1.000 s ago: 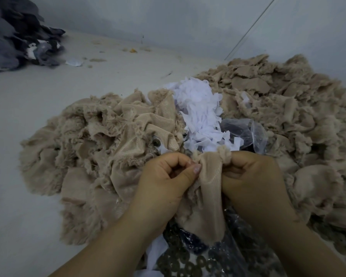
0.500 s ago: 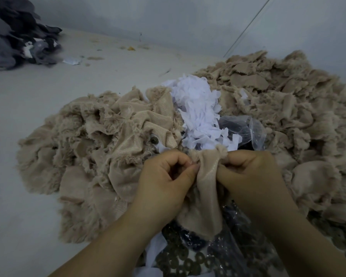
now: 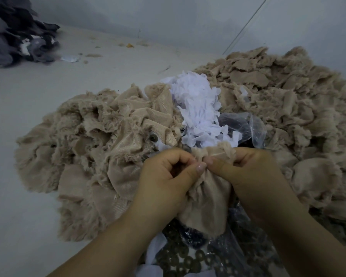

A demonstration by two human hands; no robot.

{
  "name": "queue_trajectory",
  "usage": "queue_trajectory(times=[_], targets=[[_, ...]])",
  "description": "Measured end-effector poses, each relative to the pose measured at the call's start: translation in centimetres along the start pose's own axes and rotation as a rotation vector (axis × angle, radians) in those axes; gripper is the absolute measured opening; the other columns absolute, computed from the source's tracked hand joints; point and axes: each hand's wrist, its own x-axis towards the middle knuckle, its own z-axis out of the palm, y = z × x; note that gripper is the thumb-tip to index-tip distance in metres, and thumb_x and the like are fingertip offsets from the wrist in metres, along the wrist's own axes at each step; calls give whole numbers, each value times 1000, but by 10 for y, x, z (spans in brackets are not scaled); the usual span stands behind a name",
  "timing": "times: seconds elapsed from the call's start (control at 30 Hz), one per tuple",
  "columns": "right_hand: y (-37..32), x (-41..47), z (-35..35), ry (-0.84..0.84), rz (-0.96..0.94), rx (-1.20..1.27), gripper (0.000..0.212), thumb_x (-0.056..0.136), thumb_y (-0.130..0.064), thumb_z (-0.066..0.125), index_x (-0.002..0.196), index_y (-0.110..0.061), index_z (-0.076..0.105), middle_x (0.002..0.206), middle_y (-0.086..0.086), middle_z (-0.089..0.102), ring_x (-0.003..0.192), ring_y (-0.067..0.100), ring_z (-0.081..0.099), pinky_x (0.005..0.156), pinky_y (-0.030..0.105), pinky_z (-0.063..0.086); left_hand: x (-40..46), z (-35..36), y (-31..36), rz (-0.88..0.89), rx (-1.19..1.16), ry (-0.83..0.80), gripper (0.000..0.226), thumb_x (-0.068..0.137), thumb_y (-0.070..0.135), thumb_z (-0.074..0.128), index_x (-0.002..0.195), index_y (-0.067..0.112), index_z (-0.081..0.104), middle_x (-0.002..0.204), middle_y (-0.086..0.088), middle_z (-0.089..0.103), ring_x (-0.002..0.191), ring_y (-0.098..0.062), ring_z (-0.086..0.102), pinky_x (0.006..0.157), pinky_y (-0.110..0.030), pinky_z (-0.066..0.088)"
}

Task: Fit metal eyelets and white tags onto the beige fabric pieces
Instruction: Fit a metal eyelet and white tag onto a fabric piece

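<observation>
both hands pinched one beige cloth piece (image 3: 206, 198) w/ curled fingers - left hand (image 3: 166, 176) & right hand (image 3: 250, 174), thumbs touching, white tags (image 3: 198, 108) just behind.

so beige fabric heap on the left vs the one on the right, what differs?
Left beige fabric heap: larger crumpled pieces, one showing a round metal eyelet. Right beige fabric heap: smaller, flatter pieces, no eyelets visible. Both have frayed, fuzzy edges and flank the pile of white tags.
</observation>
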Motion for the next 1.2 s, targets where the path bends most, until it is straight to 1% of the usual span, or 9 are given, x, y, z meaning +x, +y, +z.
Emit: queue_trajectory(times=[0.13,0.23,0.47,0.6,0.67,0.77,0.87,1.03,1.2], targets=[[4,-2,4,112,-73,-96,10,81,-11,78,77,-4,74,73,23,72,73,46,70,61,64,56,-2,-1,2,-79,-112,-21,16,86,13,70,71,19,71,66,-4,64,63,-16,58,60,-29,51],[4,-3,10,145,-90,-95,12,83,-10,75,78,0,71,77,32,68,78,56,64,60,70,51,-2,0,2,-55,-50,21,23,88,5,68,68,17,68,61,-1,62,57,-12,55,54,-26,49],[4,-5,15,180,-93,-95,7,80,-7,76,86,-7,72,78,22,72,77,47,69,64,65,56,-3,3,-2,117,201,168,15,82,13,71,70,14,62,65,-3,58,57,-11,53,52,-23,46],[4,-3,12,196,-11,-102,46,75,-8,80,113,-25,61,81,-3,74,72,25,72,60,48,61,-2,2,4,433,455,182,16,80,-2,70,83,11,62,89,1,54,77,-11,55,67,-23,48],[2,-4,10,149,-33,-141,60,77,-11,80,121,-44,56,88,-12,72,68,30,70,54,44,61,-3,1,0,511,516,156,16,79,-9,68,85,6,68,91,-1,60,86,-9,58,74,-20,48],[0,-4,7,68,-94,-167,49,82,-5,76,107,-46,70,88,14,74,79,51,64,64,62,57,-4,0,1,383,474,143,18,80,0,66,86,15,74,87,8,68,88,-1,63,79,-11,47],[-1,-2,5,28,-75,-157,32,81,-1,74,90,-31,80,82,5,78,85,25,74,77,39,62,-2,-1,4,266,538,83,14,82,13,64,86,18,76,84,11,68,83,0,63,75,-11,47],[-4,5,-8,64,-19,-221,21,81,-5,77,75,-25,81,60,-4,72,51,0,65,47,12,48,19,-2,22,325,741,46,12,82,11,60,80,14,71,83,4,65,80,-6,57,72,-16,44],[-4,7,-10,96,-54,-298,21,79,-11,80,89,-30,79,51,-12,66,41,0,56,44,10,41,64,15,20,219,1137,-119,22,88,17,60,72,18,45,77,2,42,79,-22,52,68,-33,39]])
